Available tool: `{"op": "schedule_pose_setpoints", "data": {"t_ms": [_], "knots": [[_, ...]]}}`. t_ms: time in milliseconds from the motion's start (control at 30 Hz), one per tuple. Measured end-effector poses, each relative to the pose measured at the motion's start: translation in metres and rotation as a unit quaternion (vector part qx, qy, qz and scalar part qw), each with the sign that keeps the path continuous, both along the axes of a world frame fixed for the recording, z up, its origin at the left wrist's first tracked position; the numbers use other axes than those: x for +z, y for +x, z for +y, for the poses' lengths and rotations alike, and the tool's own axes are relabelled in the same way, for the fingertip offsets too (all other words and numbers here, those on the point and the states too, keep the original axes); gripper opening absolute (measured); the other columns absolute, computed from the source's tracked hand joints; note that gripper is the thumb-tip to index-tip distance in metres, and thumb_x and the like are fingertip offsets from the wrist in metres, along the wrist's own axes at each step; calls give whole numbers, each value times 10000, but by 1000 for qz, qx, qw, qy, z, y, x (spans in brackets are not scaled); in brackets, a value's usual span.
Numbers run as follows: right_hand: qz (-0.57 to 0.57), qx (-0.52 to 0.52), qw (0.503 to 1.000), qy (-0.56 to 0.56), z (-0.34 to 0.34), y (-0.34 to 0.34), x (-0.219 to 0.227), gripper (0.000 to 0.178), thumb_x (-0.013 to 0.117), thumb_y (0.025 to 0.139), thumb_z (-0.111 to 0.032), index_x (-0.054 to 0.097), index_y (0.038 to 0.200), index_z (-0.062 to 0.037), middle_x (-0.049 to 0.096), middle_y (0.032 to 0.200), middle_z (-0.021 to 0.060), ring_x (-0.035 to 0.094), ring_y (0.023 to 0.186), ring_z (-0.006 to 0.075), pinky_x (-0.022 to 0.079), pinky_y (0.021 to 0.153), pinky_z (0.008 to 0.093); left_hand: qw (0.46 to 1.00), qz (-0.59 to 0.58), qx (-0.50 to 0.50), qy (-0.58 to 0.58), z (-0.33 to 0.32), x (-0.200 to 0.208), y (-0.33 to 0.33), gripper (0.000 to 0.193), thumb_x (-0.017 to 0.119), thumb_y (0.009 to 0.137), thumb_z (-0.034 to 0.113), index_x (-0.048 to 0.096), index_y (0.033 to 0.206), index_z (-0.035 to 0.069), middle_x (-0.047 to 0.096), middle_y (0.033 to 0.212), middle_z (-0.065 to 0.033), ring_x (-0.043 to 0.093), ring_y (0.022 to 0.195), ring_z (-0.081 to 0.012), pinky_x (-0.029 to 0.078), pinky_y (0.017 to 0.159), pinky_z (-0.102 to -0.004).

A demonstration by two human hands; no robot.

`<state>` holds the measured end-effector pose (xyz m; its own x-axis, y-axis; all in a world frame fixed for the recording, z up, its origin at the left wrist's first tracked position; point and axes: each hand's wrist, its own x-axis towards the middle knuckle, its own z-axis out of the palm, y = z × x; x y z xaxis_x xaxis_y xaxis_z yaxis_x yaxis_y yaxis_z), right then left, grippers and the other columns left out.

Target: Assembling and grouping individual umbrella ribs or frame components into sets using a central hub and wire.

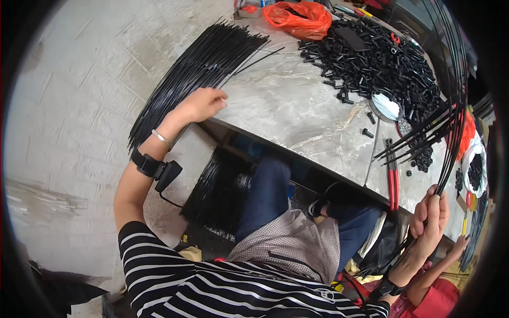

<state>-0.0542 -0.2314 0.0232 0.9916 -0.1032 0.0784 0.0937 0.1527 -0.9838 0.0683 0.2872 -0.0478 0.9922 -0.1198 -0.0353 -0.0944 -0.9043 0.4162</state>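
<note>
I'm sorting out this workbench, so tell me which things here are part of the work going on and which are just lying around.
In use:
left hand resting on the stack of thin black rods
right hand gripping a bundle of black rods
pile of small black plastic tubes

Lying about:
red-handled pliers
orange plastic bag
round mirror
marble tabletop

Middle of counter (297,106): bare marble, a hand can pass freely here.
Far left corner: stack of black rods (196,69) lies across the edge and blocks it; the left hand (204,103) rests beside it.
Far right: pile of small black tubes (382,63) covers the surface.
Right edge: red-handled pliers (393,177) and the rod bundle (445,132) in the right hand (430,217) cross the way.
</note>
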Motion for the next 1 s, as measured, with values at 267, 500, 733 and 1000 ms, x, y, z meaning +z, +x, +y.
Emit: {"op": "schedule_pose_setpoints", "data": {"t_ms": [267,500,733,1000], "knots": [[20,84,996,8,35,-4,14,291,423,1029,-206,514,1191,17,390,633,-30,310,422,13,215,360,170,983,-35,-180,-15,-87,29,-22,644,698,834,253,429,1378,35,615,1196,-207,587,1136,-332,478,920,-380],[51,183,981,26,55,-28,5,229,461,1016,-192,534,1115,1,472,664,-13,373,443,33,285,385,181,844,-252,-316,-352,-235,72,-32,1256,910,598,216,66,1501,-12,253,1520,-239,229,1432,-298,194,1156,-399],[80,280,955,51,61,-61,-9,259,475,1012,-201,515,1153,12,517,719,13,462,524,57,382,432,203,801,-181,-262,-507,-270,67,-50,808,834,705,80,365,1358,-6,587,1168,-106,566,1084,-145,449,964,-293],[77,250,965,18,56,-77,-13,283,521,992,-204,523,1166,19,552,773,22,516,585,62,428,480,213,796,-70,-330,-503,-273,58,-87,331,529,909,-21,550,1239,-5,690,1012,-95,655,928,-137,522,836,-273]]}}
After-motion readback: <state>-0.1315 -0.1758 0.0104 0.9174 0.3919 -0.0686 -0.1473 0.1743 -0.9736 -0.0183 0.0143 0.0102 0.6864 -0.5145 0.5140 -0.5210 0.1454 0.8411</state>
